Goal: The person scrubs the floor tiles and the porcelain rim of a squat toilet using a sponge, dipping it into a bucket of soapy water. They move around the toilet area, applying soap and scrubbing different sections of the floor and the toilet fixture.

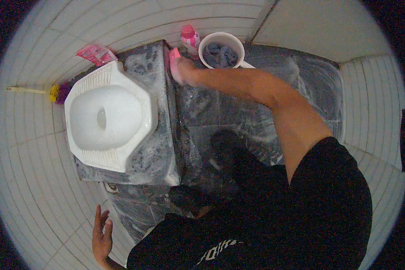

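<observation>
My right hand (pixel 188 72) grips a pink scrubbing tool (pixel 175 64), probably a hand brush, against the side of a raised dark-tiled step (pixel 145 158) near its far corner. Its underside is hidden. Set into that step is a white ceramic squat toilet (pixel 108 118) with ribbed footrests. White foam smears the dark tiles around it. At the lower left my left hand (pixel 103 236) hangs before the tiled wall, fingers apart, holding nothing. Just beyond the right hand stands a pink-capped bottle (pixel 190 38), and beside it a white dipper (pixel 242 50) with bluish-grey contents.
A pink packet (pixel 96 55) leans on the wall behind the toilet. In the left corner rests a toilet brush (pixel 59 93) with yellow and purple bristles and a pale handle. A floor drain (pixel 111 187) lies below the step. The dark tiled floor (pixel 202 114) is wet and soapy.
</observation>
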`<state>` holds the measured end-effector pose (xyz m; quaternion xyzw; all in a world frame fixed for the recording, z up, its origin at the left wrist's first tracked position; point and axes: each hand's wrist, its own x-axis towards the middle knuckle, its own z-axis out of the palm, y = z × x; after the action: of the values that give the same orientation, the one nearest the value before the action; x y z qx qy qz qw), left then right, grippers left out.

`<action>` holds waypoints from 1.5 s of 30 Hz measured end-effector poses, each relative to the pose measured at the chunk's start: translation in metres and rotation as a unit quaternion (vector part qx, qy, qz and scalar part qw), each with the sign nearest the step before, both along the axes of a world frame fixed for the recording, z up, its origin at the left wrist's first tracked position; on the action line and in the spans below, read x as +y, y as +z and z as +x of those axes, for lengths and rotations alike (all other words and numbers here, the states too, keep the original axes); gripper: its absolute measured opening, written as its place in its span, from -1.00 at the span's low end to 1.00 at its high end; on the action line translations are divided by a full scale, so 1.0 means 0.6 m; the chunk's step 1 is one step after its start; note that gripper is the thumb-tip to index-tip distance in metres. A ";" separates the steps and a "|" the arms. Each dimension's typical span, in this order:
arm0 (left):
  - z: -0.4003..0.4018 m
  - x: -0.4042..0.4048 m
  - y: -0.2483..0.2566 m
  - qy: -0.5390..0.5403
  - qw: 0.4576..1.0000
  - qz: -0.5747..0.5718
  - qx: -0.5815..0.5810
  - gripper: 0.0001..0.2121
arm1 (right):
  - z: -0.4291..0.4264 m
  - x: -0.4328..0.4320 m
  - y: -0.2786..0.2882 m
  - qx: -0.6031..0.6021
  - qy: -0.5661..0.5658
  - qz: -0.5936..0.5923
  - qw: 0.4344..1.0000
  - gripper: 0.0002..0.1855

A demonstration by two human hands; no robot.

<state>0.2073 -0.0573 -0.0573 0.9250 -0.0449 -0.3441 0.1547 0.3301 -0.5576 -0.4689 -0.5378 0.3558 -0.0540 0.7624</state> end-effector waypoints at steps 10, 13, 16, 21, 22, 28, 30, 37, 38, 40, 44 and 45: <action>-0.009 0.016 0.001 0.022 1.000 -0.013 0.014 -0.40 | -0.126 0.055 0.101 -0.071 0.046 -0.056 0.995 -0.62; -0.005 0.015 -0.002 0.021 1.000 -0.012 0.018 -0.39 | -0.096 0.048 0.064 -0.112 0.036 0.026 0.993 -0.62; -0.004 0.008 0.002 0.023 1.000 0.003 0.015 -0.39 | -0.036 0.044 0.058 -0.107 0.026 0.039 0.993 -0.62; 0.002 -0.001 -0.005 0.007 1.000 0.008 0.015 -0.40 | -0.018 0.011 -0.016 0.065 0.024 -0.097 0.993 -0.64; -0.003 0.011 -0.004 0.016 1.000 0.009 0.016 -0.40 | -0.028 0.045 0.000 0.066 0.037 -0.101 0.992 -0.64; -0.006 0.018 0.002 0.004 1.000 0.016 0.022 -0.40 | -0.212 0.168 0.122 -0.033 0.057 -0.160 0.985 -0.48; -0.006 0.018 -0.001 0.004 1.000 0.012 0.020 -0.40 | -0.226 0.177 0.133 -0.058 0.054 -0.183 0.980 -0.40; -0.003 0.008 -0.004 0.003 1.000 0.005 0.018 -0.40 | -0.058 0.053 0.132 0.017 0.026 -0.139 0.990 -0.30; -0.005 0.008 -0.004 0.003 1.000 0.006 0.015 -0.40 | -0.054 0.051 0.132 0.019 0.018 -0.135 0.990 -0.32; -0.010 0.009 -0.001 0.009 1.000 0.003 0.015 -0.40 | -0.071 0.076 0.134 0.012 0.018 -0.133 0.991 -0.35; -0.010 0.025 0.001 0.005 1.000 0.009 0.013 -0.40 | -0.184 0.177 0.111 -0.001 0.047 -0.111 0.993 -0.40; -0.008 0.022 0.001 -0.001 1.000 0.004 0.011 -0.40 | -0.214 0.200 0.097 -0.001 0.053 -0.097 0.994 -0.42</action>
<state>0.2026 -0.0439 -0.0566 0.9219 -0.0431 -0.3542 0.1512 0.2016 -0.4378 -0.4110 -0.6274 0.3195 -0.0482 0.7085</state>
